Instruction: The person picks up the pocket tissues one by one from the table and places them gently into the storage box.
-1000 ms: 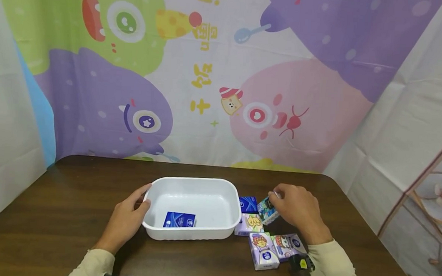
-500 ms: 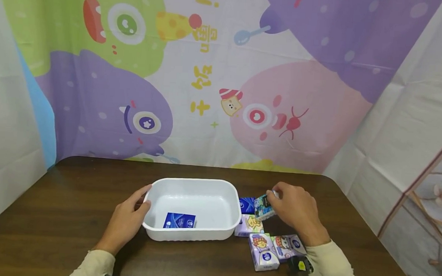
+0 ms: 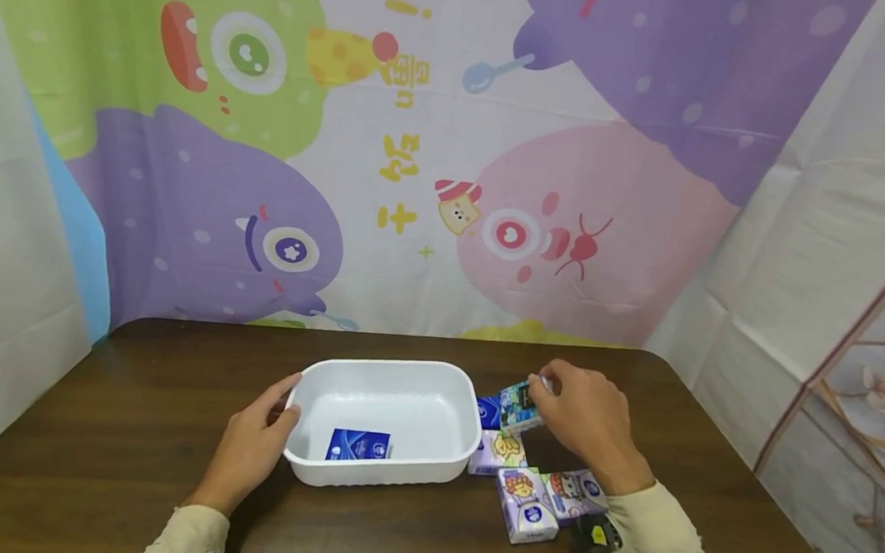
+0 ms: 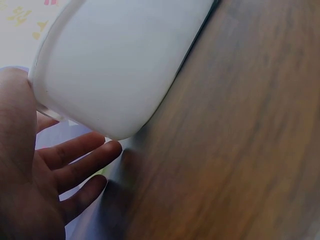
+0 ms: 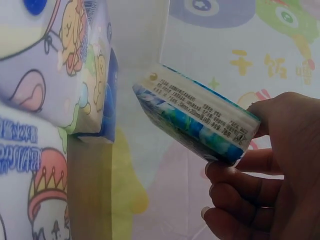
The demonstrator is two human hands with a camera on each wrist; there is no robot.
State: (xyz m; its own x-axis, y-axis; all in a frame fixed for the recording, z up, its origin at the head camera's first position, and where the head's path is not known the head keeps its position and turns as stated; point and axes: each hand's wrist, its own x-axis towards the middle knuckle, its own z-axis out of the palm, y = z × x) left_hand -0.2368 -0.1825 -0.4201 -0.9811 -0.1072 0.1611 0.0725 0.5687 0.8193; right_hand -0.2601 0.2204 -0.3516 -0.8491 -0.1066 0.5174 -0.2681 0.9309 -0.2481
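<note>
My right hand [image 3: 586, 409] pinches a small blue-green pack of tissues [image 3: 518, 406] between thumb and fingers, at the right of the white plastic tub [image 3: 380, 471]. In the right wrist view, the tissue pack [image 5: 195, 115] is tilted and shows a white printed side, apart from the other packs. My left hand [image 3: 253, 442] rests against the tub's left end; in the left wrist view its fingers [image 4: 85, 165] are extended beside the tub's wall [image 4: 115, 65]. Inside the tub lies a dark blue pack [image 3: 358, 445], near the front wall.
Beside the tub's right end lie another blue pack [image 3: 489, 413] and a yellow-and-lilac pack [image 3: 498, 452]. Nearer the front are two lilac cartoon packs [image 3: 526, 505], side by side. Everything stands on a dark wooden table [image 3: 142, 428], with a printed cloth [image 3: 397, 291] behind it.
My right hand has moved slightly left and up with the blue-green tissue pack, which now sits in front of part of the blue pack. The left hand and tub have stayed put.
</note>
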